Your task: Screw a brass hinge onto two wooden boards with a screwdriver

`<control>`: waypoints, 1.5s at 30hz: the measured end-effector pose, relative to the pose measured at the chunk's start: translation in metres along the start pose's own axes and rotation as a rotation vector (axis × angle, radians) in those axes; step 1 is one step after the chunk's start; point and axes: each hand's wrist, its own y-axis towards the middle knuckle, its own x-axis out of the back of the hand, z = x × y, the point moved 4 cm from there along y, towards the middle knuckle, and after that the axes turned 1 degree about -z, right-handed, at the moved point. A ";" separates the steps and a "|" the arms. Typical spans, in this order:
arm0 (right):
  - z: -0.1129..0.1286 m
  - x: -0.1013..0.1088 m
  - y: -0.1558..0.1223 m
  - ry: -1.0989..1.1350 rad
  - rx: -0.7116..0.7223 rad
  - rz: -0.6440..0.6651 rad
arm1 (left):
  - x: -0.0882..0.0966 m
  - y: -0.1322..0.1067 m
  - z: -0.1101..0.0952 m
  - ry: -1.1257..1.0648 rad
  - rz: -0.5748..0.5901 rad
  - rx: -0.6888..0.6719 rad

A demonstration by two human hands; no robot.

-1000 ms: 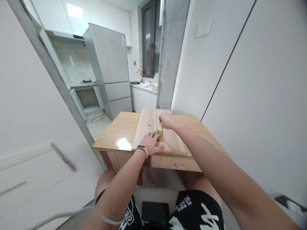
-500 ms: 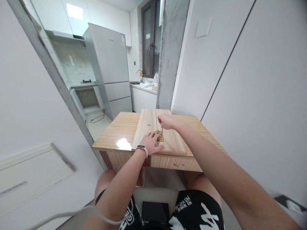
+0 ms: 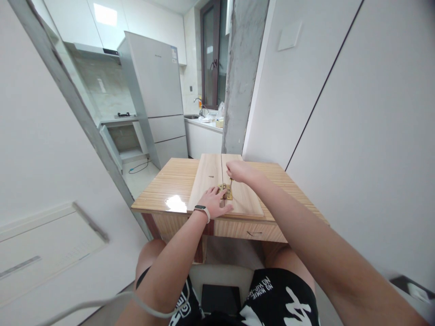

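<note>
Two pale wooden boards [image 3: 207, 194] lie side by side, with a dark seam between them. A brass hinge [image 3: 229, 194] straddles that seam near its front end. My left hand [image 3: 213, 203] rests on the boards with its fingers spread, some of them over the hinge and hiding part of it. My right hand [image 3: 239, 172] is closed in a fist above the hinge, around what looks like a screwdriver [image 3: 231, 182]. Only its thin shaft shows, tilted, its tip at the hinge's right leaf; the handle is hidden. A small screw [image 3: 211, 176] lies on the left board.
Under the boards stands a wooden table [image 3: 166, 181] with a drawer [image 3: 249, 229] at its front. A white wall [image 3: 340, 136] rises close on the right. Behind are a fridge [image 3: 159, 81] and a counter with a sink [image 3: 192, 117]. A pale cable [image 3: 112, 299] crosses my left forearm.
My right hand has shifted slightly to the right, and the shaft beneath it leans more. My left hand stays in place on the hinge. The view has moved very slightly.
</note>
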 end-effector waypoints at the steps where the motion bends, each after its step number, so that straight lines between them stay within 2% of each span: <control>1: 0.000 0.001 -0.001 0.003 0.004 0.006 | 0.000 0.000 0.000 -0.001 -0.001 -0.001; 7: 0.005 0.007 -0.007 0.068 0.073 0.055 | -0.002 0.000 0.002 0.000 -0.011 -0.003; 10: 0.005 0.009 -0.007 0.100 0.065 0.098 | -0.002 -0.001 0.002 -0.003 -0.010 0.003; 21: 0.001 0.005 -0.003 0.013 0.003 0.002 | -0.002 0.000 0.002 0.004 -0.014 -0.005; 24: -0.001 0.004 -0.004 0.004 -0.019 0.034 | -0.002 -0.001 0.002 0.003 -0.016 -0.010; 34: 0.008 0.013 -0.015 0.082 0.056 0.109 | -0.003 0.000 0.003 0.005 -0.015 -0.008; 45: 0.007 0.014 -0.006 0.024 0.044 0.094 | -0.006 0.001 0.003 0.025 -0.027 -0.010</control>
